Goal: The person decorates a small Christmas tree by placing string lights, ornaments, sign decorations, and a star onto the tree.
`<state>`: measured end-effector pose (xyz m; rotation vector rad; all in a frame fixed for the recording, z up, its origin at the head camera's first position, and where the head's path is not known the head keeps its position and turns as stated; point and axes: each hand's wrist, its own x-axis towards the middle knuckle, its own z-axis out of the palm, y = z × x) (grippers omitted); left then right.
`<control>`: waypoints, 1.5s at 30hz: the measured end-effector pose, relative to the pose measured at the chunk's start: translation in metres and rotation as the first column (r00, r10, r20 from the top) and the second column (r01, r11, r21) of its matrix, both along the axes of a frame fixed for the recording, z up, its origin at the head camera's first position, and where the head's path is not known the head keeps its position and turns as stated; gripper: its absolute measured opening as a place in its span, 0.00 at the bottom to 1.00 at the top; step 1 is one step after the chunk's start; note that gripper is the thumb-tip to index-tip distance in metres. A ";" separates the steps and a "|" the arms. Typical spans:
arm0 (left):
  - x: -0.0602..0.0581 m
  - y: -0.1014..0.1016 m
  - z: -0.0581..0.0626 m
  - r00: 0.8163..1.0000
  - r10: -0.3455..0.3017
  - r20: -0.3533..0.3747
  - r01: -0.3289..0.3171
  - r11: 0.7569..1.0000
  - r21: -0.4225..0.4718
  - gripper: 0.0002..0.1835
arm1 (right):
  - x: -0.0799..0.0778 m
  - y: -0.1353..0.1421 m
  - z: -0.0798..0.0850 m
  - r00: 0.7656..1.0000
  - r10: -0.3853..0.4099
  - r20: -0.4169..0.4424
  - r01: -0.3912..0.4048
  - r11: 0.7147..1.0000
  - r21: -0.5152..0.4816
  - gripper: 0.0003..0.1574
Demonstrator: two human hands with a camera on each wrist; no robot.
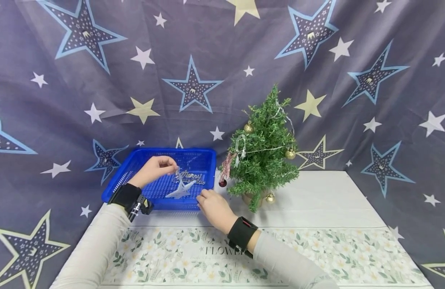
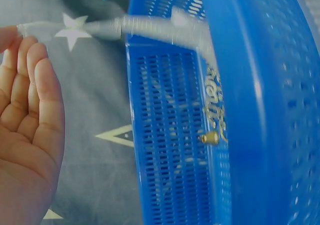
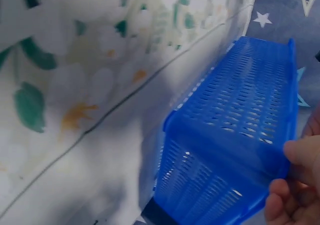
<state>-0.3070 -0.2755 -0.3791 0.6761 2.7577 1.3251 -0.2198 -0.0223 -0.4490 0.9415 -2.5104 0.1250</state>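
Note:
My left hand (image 1: 154, 170) is raised over the blue plastic basket (image 1: 171, 151) and pinches the top of a thin, pale hanging loop (image 2: 107, 29) between thumb and fingertips. From this loop hangs a whitish star ornament (image 1: 181, 190), which overlaps the basket's inside in the head view. At the basket's front right corner, my right hand (image 1: 216, 209) grips the rim, with thumb and fingers around the edge (image 3: 300, 172). Inside the basket lies a glittery "Merry Christmas" sign (image 1: 190, 177), and a small gold bell (image 2: 210, 137) shows beside it in the left wrist view.
A small green Christmas tree (image 1: 267, 148) stands right of the basket, hung with gold balls (image 1: 290, 153), white ribbon and a pink tassel (image 1: 226, 166). Another gold ball (image 1: 270, 198) is low by its base. A flowered runner (image 1: 164, 257) crosses the white table before a star-patterned curtain.

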 end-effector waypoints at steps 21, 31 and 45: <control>0.067 0.049 0.046 0.997 0.018 -0.073 0.012 0.918 0.397 0.11 | 0.047 0.058 0.055 0.946 0.271 0.177 -0.089 0.742 -0.665 0.16; 0.118 0.100 0.063 0.985 -0.173 -0.004 0.159 0.896 0.414 0.07 | 0.069 0.093 0.096 0.920 0.364 0.147 -0.121 0.619 -0.776 0.14; 0.135 0.181 0.043 0.929 -0.366 -0.050 0.357 0.852 0.383 0.04 | 0.075 0.136 0.085 0.798 0.484 0.359 -0.019 0.616 -0.788 0.04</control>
